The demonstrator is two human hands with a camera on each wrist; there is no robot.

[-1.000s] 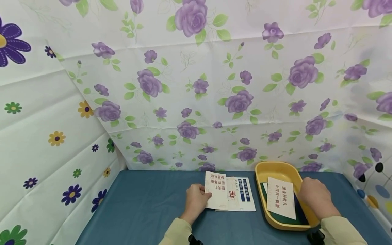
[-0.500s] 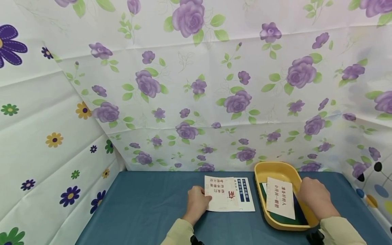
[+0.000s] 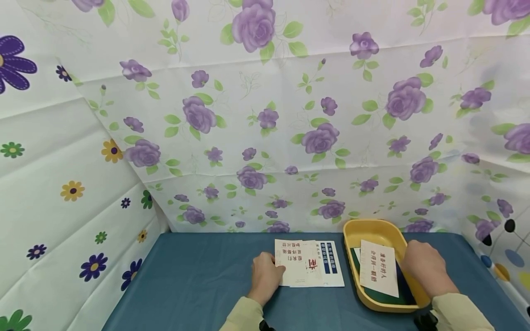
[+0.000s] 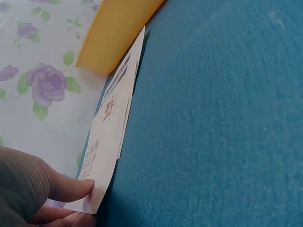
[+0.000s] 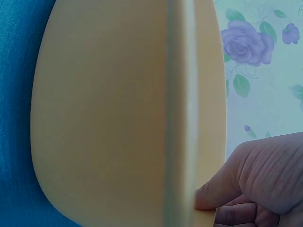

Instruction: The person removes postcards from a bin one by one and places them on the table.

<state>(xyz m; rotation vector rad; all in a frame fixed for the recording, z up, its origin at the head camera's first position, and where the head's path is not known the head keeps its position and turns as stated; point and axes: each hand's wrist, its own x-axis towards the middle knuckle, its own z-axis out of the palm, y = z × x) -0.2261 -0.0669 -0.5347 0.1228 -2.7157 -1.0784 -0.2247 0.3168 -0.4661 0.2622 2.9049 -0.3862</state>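
My left hand (image 3: pixel 266 278) pinches the left edge of a cream card with red writing (image 3: pixel 287 275), thumb on top. This card overlaps a pale card with a large red character (image 3: pixel 312 276), which lies over a white card with blue blocks of text (image 3: pixel 337 276). In the left wrist view the cards form a thin, fanned stack on the cloth. To the right, my right hand (image 3: pixel 426 267) grips the right rim of a yellow plastic tray (image 3: pixel 378 232); in the right wrist view its thumb (image 5: pixel 215 191) presses near the rim and the other fingers curl below.
Inside the tray a white card with red writing (image 3: pixel 378 271) lies over a dark green flat piece (image 3: pixel 385 298) and a dark blue one (image 3: pixel 407 292). Blue cloth (image 3: pixel 198 280) covers the table. Floral sheets (image 3: pixel 281 138) rise behind and at the sides.
The cream card has come down and lies flatter over the other cards, with my left hand still pinching its edge. My right hand stays on the tray.
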